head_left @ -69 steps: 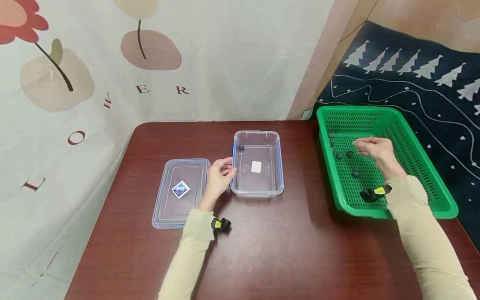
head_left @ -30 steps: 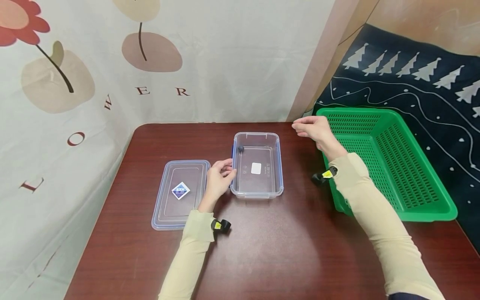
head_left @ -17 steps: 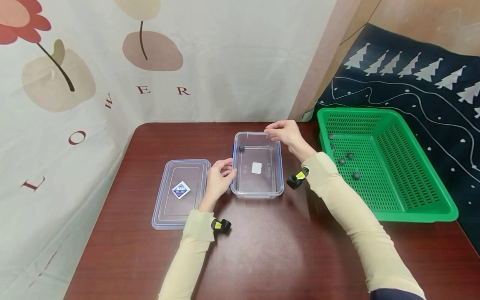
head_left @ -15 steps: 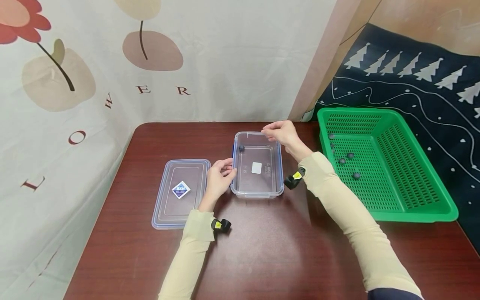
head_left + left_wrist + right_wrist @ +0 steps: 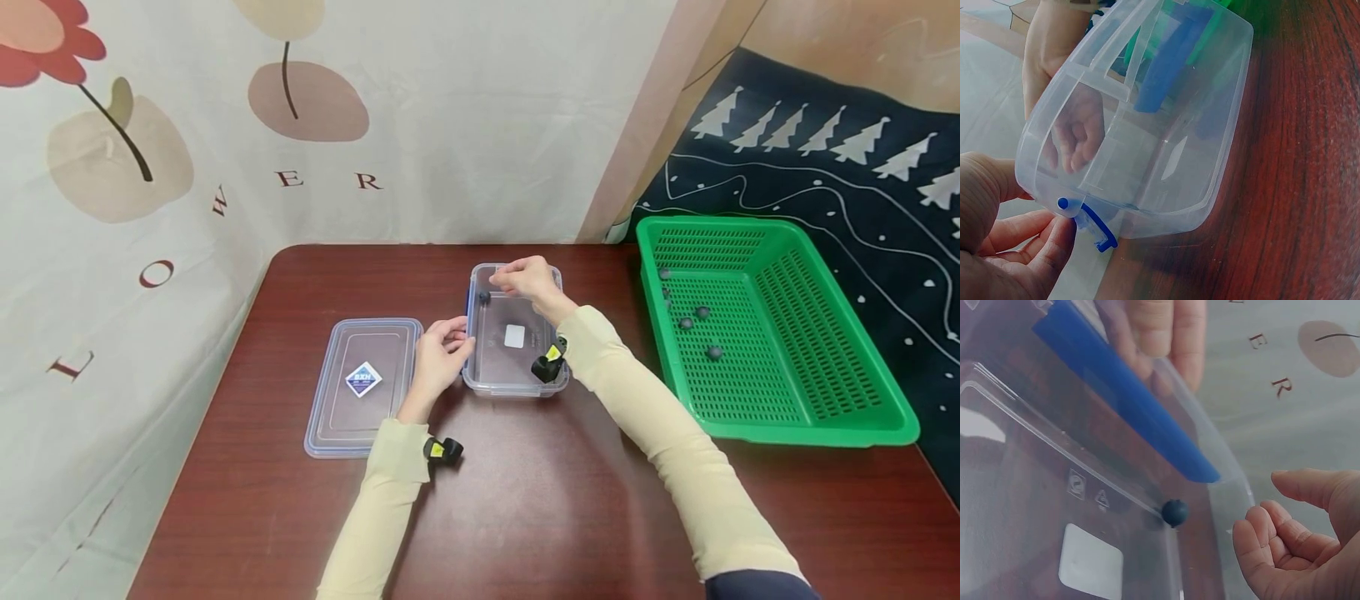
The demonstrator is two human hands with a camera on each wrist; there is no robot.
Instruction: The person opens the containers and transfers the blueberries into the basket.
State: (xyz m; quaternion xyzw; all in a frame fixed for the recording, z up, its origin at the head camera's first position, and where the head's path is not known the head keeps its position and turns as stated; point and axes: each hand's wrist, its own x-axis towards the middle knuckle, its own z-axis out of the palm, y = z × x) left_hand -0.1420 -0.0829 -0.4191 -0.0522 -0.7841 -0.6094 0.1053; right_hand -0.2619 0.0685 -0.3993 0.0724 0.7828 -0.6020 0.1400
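Note:
A clear plastic container [image 5: 517, 389] with blue latches stands on the table. One dark blueberry [image 5: 484, 297] lies inside near its far left corner, also seen in the right wrist view as a round berry [image 5: 1174, 512]. My left hand [image 5: 444, 350] holds the container's left side, thumb and fingers [image 5: 1060, 250] at the rim and a blue latch [image 5: 1099, 228]. Over the container's far half hovers my right hand [image 5: 534, 281], its fingers [image 5: 1250, 540] bent inward. No item shows in them, though the inside of that grip is partly hidden.
The container's lid [image 5: 375, 429] lies flat on the left, beside my left wrist. A green basket [image 5: 817, 435] at the right holds several blueberries [image 5: 702, 312]. A printed cloth [image 5: 450, 167] hangs along the table's back edge.
My right hand has moved left from over the green basket to above the plastic container. The left hand stays at the container's side.

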